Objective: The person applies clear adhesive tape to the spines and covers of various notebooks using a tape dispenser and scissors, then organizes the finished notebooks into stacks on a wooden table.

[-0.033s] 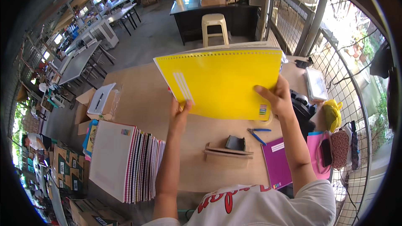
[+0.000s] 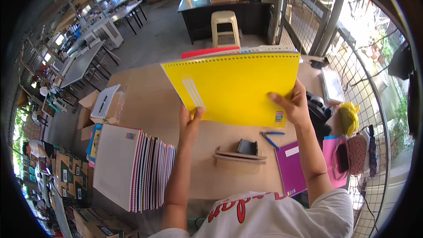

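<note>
Raised above the table, a yellow notebook cover (image 2: 233, 90) has a row of punched holes along its top edge and no wire in them. Behind it show the top edges of a red cover (image 2: 202, 53) and of some whitish sheets. My left hand (image 2: 190, 121) grips the lower left edge, thumb in front. On the right edge, my right hand (image 2: 293, 103) closes the same way; the fingers behind the stack are hidden. Below lie blue-handled cutters (image 2: 271, 139), a small wooden block with a dark piece on it (image 2: 240, 158), and a purple notebook (image 2: 291, 167).
A tall stack of spiral notebooks (image 2: 116, 167) stands at the left, next to an open carton (image 2: 90, 114). Along the right edge are a black device (image 2: 317, 110), a yellow bag (image 2: 349, 119), a patterned pouch (image 2: 359, 152) and a wire mesh fence (image 2: 374, 105). A stool (image 2: 224, 17) stands beyond the table.
A red punched edge now shows behind the yellow cover at the top left, where whitish edges showed before. Both hands keep their grip in nearly the same place.
</note>
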Demonstrator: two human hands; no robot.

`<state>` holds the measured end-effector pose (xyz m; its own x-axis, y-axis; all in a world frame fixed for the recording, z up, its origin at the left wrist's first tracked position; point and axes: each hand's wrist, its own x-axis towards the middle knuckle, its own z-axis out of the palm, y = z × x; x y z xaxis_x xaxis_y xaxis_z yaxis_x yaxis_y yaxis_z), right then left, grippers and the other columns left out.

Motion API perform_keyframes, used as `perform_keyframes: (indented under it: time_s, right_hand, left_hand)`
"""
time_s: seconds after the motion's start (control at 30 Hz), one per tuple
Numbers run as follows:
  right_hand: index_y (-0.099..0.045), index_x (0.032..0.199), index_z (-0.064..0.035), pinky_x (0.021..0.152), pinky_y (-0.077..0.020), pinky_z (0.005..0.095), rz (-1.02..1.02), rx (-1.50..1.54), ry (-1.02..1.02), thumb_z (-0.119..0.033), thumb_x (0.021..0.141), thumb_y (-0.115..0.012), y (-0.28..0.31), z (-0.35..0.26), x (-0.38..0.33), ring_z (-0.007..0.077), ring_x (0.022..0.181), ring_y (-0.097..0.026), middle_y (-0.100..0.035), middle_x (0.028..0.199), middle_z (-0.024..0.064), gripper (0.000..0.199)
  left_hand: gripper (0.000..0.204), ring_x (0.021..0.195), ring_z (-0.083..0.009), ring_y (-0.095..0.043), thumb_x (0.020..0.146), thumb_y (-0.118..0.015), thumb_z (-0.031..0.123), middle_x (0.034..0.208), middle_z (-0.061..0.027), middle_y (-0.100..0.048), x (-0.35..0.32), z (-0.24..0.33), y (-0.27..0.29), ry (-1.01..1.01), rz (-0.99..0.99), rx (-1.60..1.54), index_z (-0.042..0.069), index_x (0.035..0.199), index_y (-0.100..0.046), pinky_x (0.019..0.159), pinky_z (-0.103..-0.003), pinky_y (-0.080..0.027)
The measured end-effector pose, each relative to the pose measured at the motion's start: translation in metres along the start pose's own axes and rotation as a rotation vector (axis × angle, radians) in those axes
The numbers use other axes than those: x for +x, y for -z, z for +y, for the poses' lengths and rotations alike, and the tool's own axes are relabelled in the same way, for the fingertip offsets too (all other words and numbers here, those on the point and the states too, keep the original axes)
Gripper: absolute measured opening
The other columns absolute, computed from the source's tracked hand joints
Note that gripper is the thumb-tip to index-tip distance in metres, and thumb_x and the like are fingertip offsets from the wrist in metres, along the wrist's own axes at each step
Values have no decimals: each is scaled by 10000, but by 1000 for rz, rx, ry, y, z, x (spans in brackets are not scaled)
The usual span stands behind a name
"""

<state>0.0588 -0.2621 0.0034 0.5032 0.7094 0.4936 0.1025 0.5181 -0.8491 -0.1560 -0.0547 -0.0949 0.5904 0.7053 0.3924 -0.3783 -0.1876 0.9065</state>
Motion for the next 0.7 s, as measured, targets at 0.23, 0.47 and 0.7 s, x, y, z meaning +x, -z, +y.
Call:
perform_keyframes:
  time_s: [0.23,0.47,0.7]
  right_hand:
    - [-635,1154,-39,739,-556,314,-98,-500,-47,-81,865,-765,-44,59,-86,188,801,-729,-746,879,104,320]
    - [-623,1040,-53,649,-557,368,-217,-485,-113,-140,884,-749,-84,94,-120,337,735,-706,-715,852,152,219]
    - [-627,1045,-59,627,-540,355,-187,-520,-196,-123,890,-743,-67,98,-155,284,696,-702,-710,827,142,203]
  left_hand:
    - [392,1146,-147,-591,878,-674,-64,1182,-40,-653,-104,-59,74,255,111,-75,31,1245,-577,997,-310,-443]
    - [407,1083,-134,-615,845,-681,-110,1149,-21,-668,-147,-115,135,261,149,-143,51,1209,-594,990,-308,-465]
    - [431,1123,-152,-602,842,-680,-117,1186,-39,-658,-155,-118,131,332,144,-143,54,1225,-583,1015,-325,-451]
